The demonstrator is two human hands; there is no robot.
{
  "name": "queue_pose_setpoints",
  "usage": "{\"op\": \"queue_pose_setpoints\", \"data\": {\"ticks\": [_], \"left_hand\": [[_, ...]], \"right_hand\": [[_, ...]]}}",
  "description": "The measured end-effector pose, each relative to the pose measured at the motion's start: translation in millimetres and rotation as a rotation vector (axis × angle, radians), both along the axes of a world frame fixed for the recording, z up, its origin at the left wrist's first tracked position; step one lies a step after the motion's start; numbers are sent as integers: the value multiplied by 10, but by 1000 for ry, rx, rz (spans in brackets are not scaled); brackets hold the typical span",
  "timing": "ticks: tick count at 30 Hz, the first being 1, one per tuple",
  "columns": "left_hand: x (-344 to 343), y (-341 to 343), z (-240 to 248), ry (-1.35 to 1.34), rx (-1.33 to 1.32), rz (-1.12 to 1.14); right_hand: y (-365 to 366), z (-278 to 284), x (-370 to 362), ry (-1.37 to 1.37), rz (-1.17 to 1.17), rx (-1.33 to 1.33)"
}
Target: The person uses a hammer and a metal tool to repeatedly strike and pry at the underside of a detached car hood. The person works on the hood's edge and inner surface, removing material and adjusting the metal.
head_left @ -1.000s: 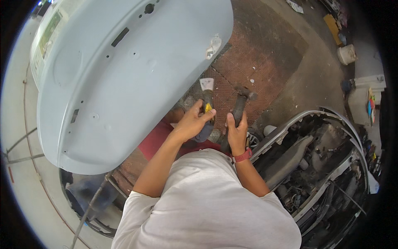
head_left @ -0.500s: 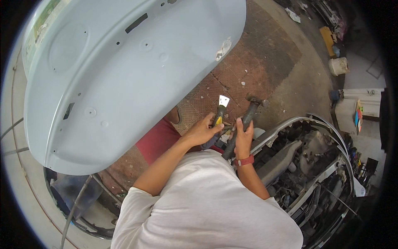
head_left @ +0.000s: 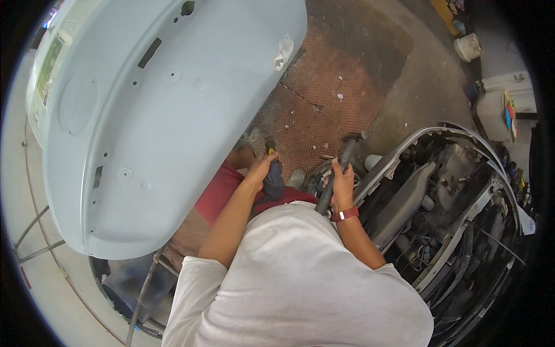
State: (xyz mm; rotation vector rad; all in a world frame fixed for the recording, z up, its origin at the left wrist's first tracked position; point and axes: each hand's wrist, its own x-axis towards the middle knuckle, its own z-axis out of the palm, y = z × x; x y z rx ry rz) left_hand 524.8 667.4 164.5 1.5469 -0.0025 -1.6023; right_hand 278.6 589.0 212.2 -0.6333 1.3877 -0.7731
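Observation:
My left hand is closed around the yellow-and-black handle of a scraper. Its blade cannot be made out now. Right beside that hand is a dark blue, soft-looking thing whose kind I cannot tell. My right hand, with a red band on the wrist, grips a thick dark rod-shaped tool. This tool slants away from me and has a short crosswise piece at its far end. To the left of my left hand lies the edge of a large light grey car panel.
An open engine bay with a curved metal rim stands close on my right. Ribbed reddish-brown floor mats carry small white scraps. A white bucket is at the far right. Metal stand bars are under the panel.
My left hand has moved left and nearer, and the scraper's blade has gone out of sight. The right hand still grips the rod-shaped tool. The whole view has shifted.

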Motion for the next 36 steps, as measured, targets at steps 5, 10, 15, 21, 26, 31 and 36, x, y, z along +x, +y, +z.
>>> {"op": "queue_pose_setpoints", "data": {"ticks": [5, 10, 15, 21, 26, 31, 36], "left_hand": [[-26, 24, 188, -519, -114, -5], [95, -100, 839, -359, -348, 174], [173, -155, 997, -306, -383, 191], [119, -104, 1124, -261, -473, 190], [151, -25, 1472, -386, -512, 125], [192, -29, 2000, -533, -578, 67], [296, 115, 2288, -566, -544, -5]], "right_hand": [[78, -30, -124, -12, -74, 49], [143, -153, -261, -31, -81, 55], [179, -147, -310, -57, -62, 46], [179, -198, -390, -35, -46, 38], [170, -234, -465, -70, -75, 38], [141, -259, -518, -80, -69, 44], [159, -219, -563, -52, -16, 48]]}}
